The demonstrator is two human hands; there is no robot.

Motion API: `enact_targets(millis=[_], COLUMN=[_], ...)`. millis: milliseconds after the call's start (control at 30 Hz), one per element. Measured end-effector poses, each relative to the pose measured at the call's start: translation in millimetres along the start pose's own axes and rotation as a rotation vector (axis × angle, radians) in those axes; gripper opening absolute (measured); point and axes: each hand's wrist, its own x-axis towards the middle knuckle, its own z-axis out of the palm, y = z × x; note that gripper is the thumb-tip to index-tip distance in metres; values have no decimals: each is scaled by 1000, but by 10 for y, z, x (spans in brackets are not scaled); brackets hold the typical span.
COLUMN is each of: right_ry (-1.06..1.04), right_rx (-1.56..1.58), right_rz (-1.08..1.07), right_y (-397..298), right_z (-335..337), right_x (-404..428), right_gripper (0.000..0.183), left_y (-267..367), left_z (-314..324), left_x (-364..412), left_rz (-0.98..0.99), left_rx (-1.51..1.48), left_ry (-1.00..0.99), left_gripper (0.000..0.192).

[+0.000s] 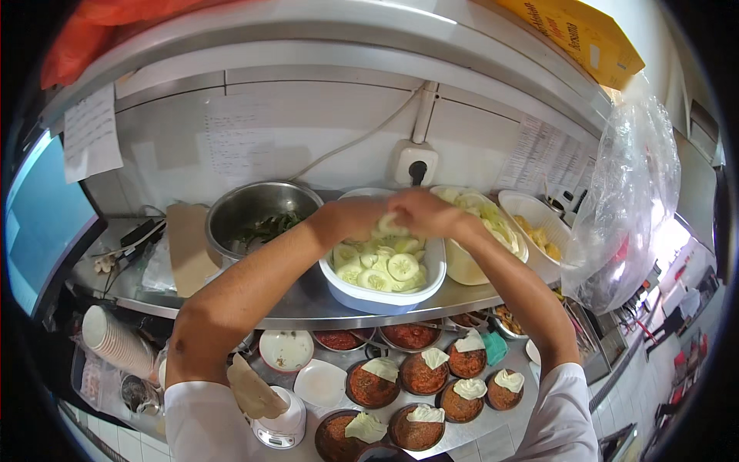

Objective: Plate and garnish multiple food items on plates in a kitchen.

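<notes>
Both hands meet over the back of a white and blue plastic tub (369,300) of sliced cucumber (378,268), on a raised metal shelf. A pale cucumber slice (390,224) shows at the fingers of my right hand (426,212), which is closed around it. Motion blurs my left hand (359,218) beside it, so its fingers are hard to make out. On the counter below are several dark shallow dishes (372,398) of red sambal, each with a piece of pale cabbage (381,369) on one side.
A steel pot (264,193) of green leaves stands left of the tub. To the right are tubs of cabbage (470,268) and yellow food (540,242). A kitchen scale (280,430), white plate (321,383) and stacked paper cups (115,341) occupy the lower counter. A plastic bag (629,202) hangs right.
</notes>
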Motion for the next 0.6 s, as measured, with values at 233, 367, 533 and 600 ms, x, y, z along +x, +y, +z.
enact_targets(millis=[233, 367, 533, 600], right_ry=[-402, -390, -509, -513], right_rx=[128, 164, 146, 173], right_rz=[73, 103, 142, 115], right_y=[-179, -255, -332, -369], right_z=[-331, -208, -237, -251], right_x=[-74, -122, -167, -160], right_gripper=[28, 32, 33, 30], left_y=[-123, -140, -173, -133], left_z=[189, 177, 137, 85], left_x=[203, 203, 248, 247], left_rz=[-113, -18, -34, -37], left_rx=[58, 78, -34, -79], left_ry=[-41, -83, -184, -212], left_gripper=[30, 40, 51, 54])
